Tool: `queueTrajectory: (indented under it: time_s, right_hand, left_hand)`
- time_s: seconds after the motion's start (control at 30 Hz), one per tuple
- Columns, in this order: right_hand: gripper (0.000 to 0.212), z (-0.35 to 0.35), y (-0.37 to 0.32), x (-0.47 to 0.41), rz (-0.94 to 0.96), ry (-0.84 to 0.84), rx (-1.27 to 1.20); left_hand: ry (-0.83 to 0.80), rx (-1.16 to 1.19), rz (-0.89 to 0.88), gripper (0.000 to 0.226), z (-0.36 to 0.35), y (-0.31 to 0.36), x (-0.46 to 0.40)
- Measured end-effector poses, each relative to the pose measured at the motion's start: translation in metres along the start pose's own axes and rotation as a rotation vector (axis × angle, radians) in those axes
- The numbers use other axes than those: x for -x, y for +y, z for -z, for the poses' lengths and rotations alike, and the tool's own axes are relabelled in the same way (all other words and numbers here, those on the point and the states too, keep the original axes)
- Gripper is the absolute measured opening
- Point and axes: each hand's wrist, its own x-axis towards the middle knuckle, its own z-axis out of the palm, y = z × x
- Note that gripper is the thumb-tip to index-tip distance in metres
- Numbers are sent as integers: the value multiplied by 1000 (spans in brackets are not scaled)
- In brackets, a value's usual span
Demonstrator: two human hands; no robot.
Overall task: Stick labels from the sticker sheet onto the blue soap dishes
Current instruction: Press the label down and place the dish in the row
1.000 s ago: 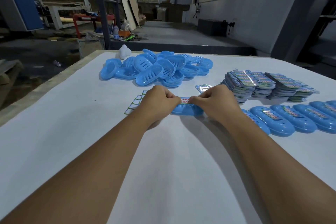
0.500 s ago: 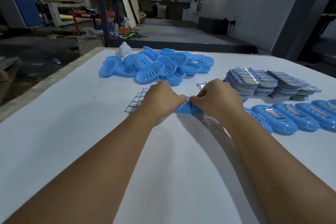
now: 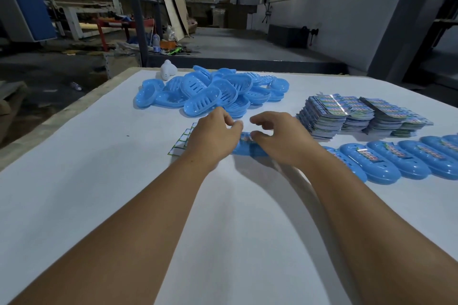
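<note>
A blue soap dish (image 3: 248, 150) lies upside down on the white table (image 3: 99, 181) between my hands, with a colourful label (image 3: 245, 137) on its top. My left hand (image 3: 213, 136) hovers over the dish's left end, fingers loosely curled and holding nothing. My right hand (image 3: 280, 138) is over its right end with the fingers lifted, and its thumb tip touches the label. A sticker sheet (image 3: 180, 143) with emptied green-edged frames lies flat, partly hidden under my left hand.
A heap of unlabelled blue dishes (image 3: 210, 91) sits at the back, a small white object (image 3: 168, 70) behind it. Stacks of sticker sheets (image 3: 347, 114) stand at the right. A row of labelled dishes (image 3: 396, 158) runs along the right side.
Both hands were pinching the label's ends and pressing it onto the dish. Now the fingers have let go and spread apart, and the label stays on the dish.
</note>
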Motion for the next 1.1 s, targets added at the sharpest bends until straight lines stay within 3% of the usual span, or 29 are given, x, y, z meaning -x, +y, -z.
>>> queueTrajectory:
  time_s: [0.23,0.53,0.7,1.1]
  right_hand:
    - [53,6,-8,15,119,-163,236]
    - [52,46,-2,33,-120,-258,539]
    - [49,56,2,35,-212,-250,517]
    - [59,59,19,27,-165,-211,454]
  left_hand:
    - [152,-38,-47,18,3,-10,-6]
    - [143,-32,-64,26,-3,-12,-6]
    - [137,-31,-74,26,-1,-12,-5]
    - [121,-84,-89,19,5,-11,0]
